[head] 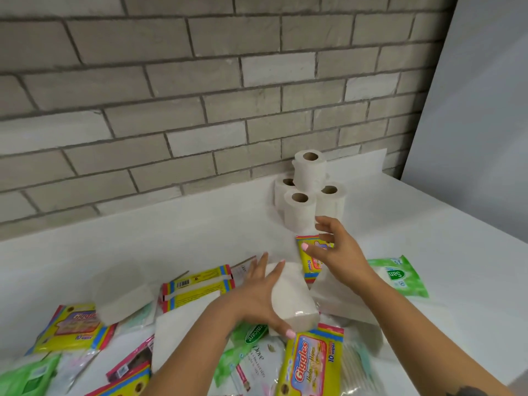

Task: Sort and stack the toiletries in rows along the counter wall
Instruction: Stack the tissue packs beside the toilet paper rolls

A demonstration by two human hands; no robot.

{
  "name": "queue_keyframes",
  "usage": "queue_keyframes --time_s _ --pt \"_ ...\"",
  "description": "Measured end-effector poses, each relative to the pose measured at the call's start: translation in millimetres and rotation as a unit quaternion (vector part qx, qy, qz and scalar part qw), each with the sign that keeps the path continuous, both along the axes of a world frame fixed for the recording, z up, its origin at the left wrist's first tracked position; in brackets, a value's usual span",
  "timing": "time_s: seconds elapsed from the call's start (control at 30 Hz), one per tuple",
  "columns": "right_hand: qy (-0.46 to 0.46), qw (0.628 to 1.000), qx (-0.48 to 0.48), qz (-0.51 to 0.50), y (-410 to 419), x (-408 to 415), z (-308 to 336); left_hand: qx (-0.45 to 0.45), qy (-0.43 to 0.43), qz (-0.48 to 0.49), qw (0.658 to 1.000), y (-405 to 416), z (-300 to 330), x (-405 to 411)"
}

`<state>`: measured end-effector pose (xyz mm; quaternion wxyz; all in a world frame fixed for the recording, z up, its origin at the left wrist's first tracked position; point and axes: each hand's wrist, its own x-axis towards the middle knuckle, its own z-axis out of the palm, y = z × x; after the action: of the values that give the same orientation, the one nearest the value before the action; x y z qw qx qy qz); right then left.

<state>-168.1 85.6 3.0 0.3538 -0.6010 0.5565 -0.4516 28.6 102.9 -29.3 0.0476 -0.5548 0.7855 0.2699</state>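
From the head camera I see a white, plastic-wrapped toilet roll (291, 295) lying on its side amid scattered wipe packs on the white counter (171, 232). My left hand (257, 298) grips it, fingers over the top, thumb beneath its near end. My right hand (340, 252) hovers with fingers spread, holding nothing, above a yellow wipes pack (311, 258), just short of the stacked rolls (308, 190) against the brick wall (200, 95).

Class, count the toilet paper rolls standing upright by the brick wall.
4: three upright rolls on the counter and one roll stacked on top. More may be hidden behind.
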Motion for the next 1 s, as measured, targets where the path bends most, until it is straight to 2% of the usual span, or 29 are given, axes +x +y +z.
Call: queue_keyframes --time_s 0.3,0.47,0.6,0.7,0.83,0.93,1.0 --pt "0.022 1.0 0.012 0.01 -7.9 -2.8 6.0 -0.077 0.035 0.007 0.996 -10.6 6.4 9.5" --pt "0.041 0.998 0.018 0.035 -22.9 -1.8 10.3 -0.11 0.055 0.051 0.991 -40.6 21.1 24.6" --pt "0.109 0.991 0.019 0.07 -41.9 8.2 6.3 -0.119 0.064 0.105 0.985 -77.4 22.3 27.8" --pt "0.233 0.965 -0.011 0.123 -60.1 20.9 -1.6 -0.112 0.076 0.135 0.982 -104.2 15.4 24.7" --pt "0.389 0.897 -0.022 0.207 -85.5 37.2 -14.8 -0.092 0.066 0.161 0.98 -135.1 0.8 21.7" --pt "0.449 0.854 -0.011 0.261 -101.8 43.8 -25.6 -0.071 0.063 0.168 0.981 -153.0 -11.9 24.4" --pt "0.47 0.838 0.002 0.276 -113.1 49.3 -28.2 -0.077 0.08 0.171 0.979 -162.2 -20.1 28.2"
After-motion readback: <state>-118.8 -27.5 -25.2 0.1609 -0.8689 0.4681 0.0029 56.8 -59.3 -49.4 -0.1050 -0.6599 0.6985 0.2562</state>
